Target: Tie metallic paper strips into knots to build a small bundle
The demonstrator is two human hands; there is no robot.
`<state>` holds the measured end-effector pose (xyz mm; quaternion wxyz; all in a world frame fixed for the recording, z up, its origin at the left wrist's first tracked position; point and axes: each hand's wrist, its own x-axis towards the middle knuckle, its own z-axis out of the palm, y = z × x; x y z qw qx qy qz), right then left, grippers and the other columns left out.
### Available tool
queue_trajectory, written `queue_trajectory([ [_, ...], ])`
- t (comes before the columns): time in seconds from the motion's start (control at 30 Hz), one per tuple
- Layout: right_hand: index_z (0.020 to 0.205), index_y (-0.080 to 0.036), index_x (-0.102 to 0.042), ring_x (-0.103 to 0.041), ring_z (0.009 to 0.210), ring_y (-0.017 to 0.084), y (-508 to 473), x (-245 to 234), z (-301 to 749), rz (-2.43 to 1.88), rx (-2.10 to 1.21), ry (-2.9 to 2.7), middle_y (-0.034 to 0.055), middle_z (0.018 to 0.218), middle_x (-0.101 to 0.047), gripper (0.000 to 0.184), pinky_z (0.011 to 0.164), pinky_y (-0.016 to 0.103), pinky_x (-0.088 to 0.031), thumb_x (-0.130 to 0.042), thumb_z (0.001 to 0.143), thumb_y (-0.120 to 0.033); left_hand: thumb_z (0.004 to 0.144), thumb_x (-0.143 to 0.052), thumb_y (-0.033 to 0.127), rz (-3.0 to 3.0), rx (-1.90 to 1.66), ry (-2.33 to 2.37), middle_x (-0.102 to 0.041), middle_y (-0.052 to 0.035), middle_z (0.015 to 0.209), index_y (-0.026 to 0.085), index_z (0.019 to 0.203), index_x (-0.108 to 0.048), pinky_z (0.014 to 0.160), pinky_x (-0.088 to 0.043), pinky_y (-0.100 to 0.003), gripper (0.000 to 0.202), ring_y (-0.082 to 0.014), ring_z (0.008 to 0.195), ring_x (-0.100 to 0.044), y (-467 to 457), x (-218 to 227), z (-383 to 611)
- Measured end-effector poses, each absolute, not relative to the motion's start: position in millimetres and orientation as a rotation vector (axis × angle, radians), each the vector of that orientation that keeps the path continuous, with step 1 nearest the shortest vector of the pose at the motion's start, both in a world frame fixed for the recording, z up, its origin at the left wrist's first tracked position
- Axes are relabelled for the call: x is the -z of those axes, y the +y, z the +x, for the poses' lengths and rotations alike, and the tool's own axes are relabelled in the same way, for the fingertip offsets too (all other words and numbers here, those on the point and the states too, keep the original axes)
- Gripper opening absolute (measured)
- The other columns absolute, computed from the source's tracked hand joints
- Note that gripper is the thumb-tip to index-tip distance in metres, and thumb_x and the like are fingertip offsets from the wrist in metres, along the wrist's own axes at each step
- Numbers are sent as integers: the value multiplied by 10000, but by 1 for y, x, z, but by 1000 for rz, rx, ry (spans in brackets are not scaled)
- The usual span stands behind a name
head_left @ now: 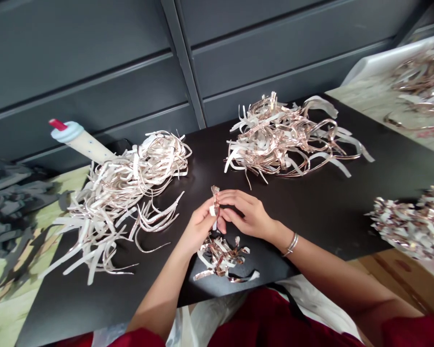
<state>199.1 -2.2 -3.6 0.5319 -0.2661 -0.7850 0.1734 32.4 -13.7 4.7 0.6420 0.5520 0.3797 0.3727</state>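
Both my hands meet over the middle of a black board (329, 202). My left hand (199, 229) pinches a short folded strip (214, 202) of shiny rose-gold and white paper, standing upright between thumb and fingers. My right hand (246, 214) is closed on the same strip from the right, fingers curled against it. Just below my hands lies a small heap of folded strip pieces (222, 258). A bracelet sits on my right wrist.
A large pile of long white strips (126, 188) lies to the left, another rose-gold pile (285, 137) at the back right. A glue bottle with a red tip (75, 137) lies at the far left. More folded pieces (412, 224) sit at the right edge.
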Motion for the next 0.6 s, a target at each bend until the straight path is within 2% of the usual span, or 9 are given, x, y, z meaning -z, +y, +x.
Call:
queue_trajectory([
  [0.2,901,-181,-638,-617,998,211,-2,11,200,-642,-309,-1887,101,948,-673,113,824,374,-568,-538,874,-136,898,-489,376,1412,-702,878,-616,-19,692,121,1213,-511,612,-438,-242,406,-111,571,-558,-15,-15,32],
  [0.3,920,-188,-636,-618,1007,219,-3,14,199,-657,-244,-1900,94,954,-675,123,833,387,-563,-545,865,-126,912,-451,383,1454,-656,907,-597,-6,628,108,1166,-524,623,-444,-245,381,-121,579,-569,-17,-15,33],
  [0.47,945,-189,-608,-630,962,218,-4,14,197,-715,-175,-1892,97,949,-666,133,843,390,-554,-521,866,-125,921,-430,393,1527,-675,904,-622,-5,643,117,1293,-426,604,-444,-240,463,-117,554,-576,-17,-9,34],
  [0.6,942,-200,-567,-659,834,180,-3,11,199,-810,-177,-1790,66,863,-674,139,813,352,-561,-470,891,-115,931,-417,358,1593,-626,915,-688,-50,821,168,1346,-398,628,-464,-252,457,-108,556,-598,-14,-6,32],
])
